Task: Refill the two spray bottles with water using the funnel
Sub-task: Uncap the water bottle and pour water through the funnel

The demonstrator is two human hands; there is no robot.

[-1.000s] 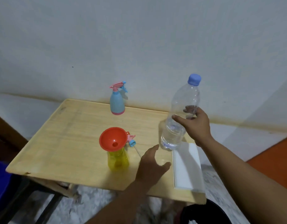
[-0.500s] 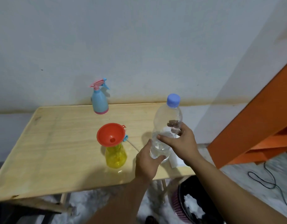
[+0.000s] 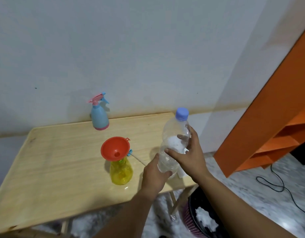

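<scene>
A clear plastic water bottle (image 3: pixel 174 133) with a blue cap, a little water in its base, is held upright above the table's right end. My right hand (image 3: pixel 191 157) grips its middle and my left hand (image 3: pixel 154 174) wraps its base. A yellow spray bottle (image 3: pixel 121 172) stands uncapped near the table's middle with the red funnel (image 3: pixel 115 148) seated in its neck. Its spray head (image 3: pixel 130 152) and tube lie just behind it. A blue spray bottle (image 3: pixel 99 118) with a pink trigger stands at the table's far edge by the wall.
The wooden table (image 3: pixel 53 165) stands against a white wall. A white block (image 3: pixel 181 174) lies at its right edge behind the bottle. A bin (image 3: pixel 199 220) with white paper sits on the floor below. Orange shelving (image 3: pixel 272 127) and a black cable (image 3: pixel 277 184) lie to the right.
My right hand brought the water bottle down and toward me, and my left hand rose from the table and closed on its base. The view swung to the right.
</scene>
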